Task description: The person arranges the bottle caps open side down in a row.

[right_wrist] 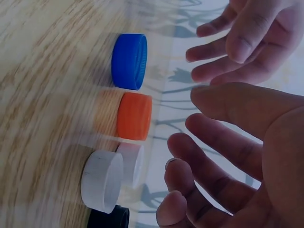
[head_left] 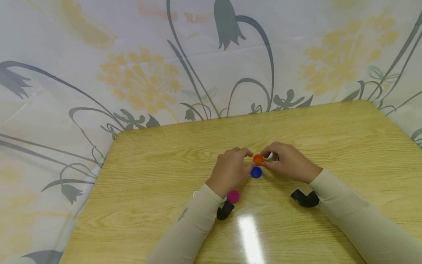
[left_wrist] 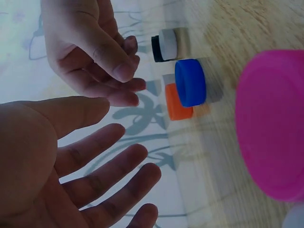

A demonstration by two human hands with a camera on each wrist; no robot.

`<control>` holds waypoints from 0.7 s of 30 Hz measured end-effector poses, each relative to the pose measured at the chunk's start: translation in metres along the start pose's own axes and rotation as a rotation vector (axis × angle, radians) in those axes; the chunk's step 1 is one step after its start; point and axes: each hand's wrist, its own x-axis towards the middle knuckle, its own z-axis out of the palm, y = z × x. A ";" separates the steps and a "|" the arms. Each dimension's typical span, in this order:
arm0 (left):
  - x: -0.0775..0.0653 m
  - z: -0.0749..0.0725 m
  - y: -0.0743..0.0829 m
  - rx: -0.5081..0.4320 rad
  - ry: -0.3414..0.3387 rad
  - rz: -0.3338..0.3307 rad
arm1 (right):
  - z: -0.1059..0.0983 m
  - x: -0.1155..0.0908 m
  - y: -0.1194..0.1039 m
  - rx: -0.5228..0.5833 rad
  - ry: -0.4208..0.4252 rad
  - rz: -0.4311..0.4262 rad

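Observation:
My left hand (head_left: 229, 169) and right hand (head_left: 291, 163) face each other above the table, fingers relaxed. Between their fingertips in the head view appears an orange bottle cap (head_left: 258, 160). Both wrist views show this orange cap (right_wrist: 135, 117) sitting on the table, apart from the fingers. Beside it lies a blue bottle cap (head_left: 256, 172), its hollow side visible in the left wrist view. In the right wrist view two white caps (right_wrist: 99, 183) and a black cap (right_wrist: 111, 218) continue the group. Neither hand holds anything.
A pink cap (head_left: 233, 196) lies close to my left forearm, and a white round piece (head_left: 195, 194) shows at that sleeve's other side. Curved black pieces (head_left: 304, 198) show beside both sleeves. A flower-printed cloth (head_left: 148, 66) stands behind the wooden table (head_left: 158, 172).

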 end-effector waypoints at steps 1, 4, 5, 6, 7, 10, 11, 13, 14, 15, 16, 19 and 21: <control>0.000 0.001 0.000 0.003 -0.011 -0.004 | 0.001 0.000 0.001 -0.005 -0.009 0.003; 0.001 0.005 -0.001 0.020 -0.050 -0.017 | 0.004 0.001 0.001 -0.002 -0.044 0.016; 0.001 0.006 -0.002 0.030 -0.066 -0.022 | 0.005 0.001 0.001 -0.002 -0.059 0.020; 0.001 0.008 -0.002 0.041 -0.085 -0.025 | 0.006 0.001 0.001 -0.002 -0.077 0.025; 0.001 0.009 -0.002 0.053 -0.101 -0.027 | 0.006 0.000 0.000 -0.006 -0.091 0.025; 0.001 0.011 -0.003 0.083 -0.131 -0.019 | 0.006 -0.001 0.000 -0.025 -0.115 0.019; 0.001 0.011 -0.004 0.089 -0.134 -0.013 | 0.007 -0.001 0.000 -0.034 -0.119 0.014; 0.002 0.013 -0.005 0.096 -0.132 0.001 | 0.008 -0.001 0.001 -0.043 -0.117 0.005; 0.002 0.014 -0.005 0.099 -0.128 0.008 | 0.009 -0.001 0.001 -0.040 -0.117 0.005; 0.002 0.015 -0.006 0.097 -0.126 0.012 | 0.010 -0.001 0.002 -0.041 -0.119 0.004; 0.002 0.016 -0.007 0.097 -0.127 0.016 | 0.011 -0.001 0.002 -0.040 -0.123 0.007; 0.001 0.018 -0.008 0.097 -0.146 0.017 | 0.015 -0.001 0.003 -0.035 -0.143 0.021; 0.000 0.019 -0.008 0.089 -0.160 0.009 | 0.017 -0.002 0.002 -0.047 -0.148 0.018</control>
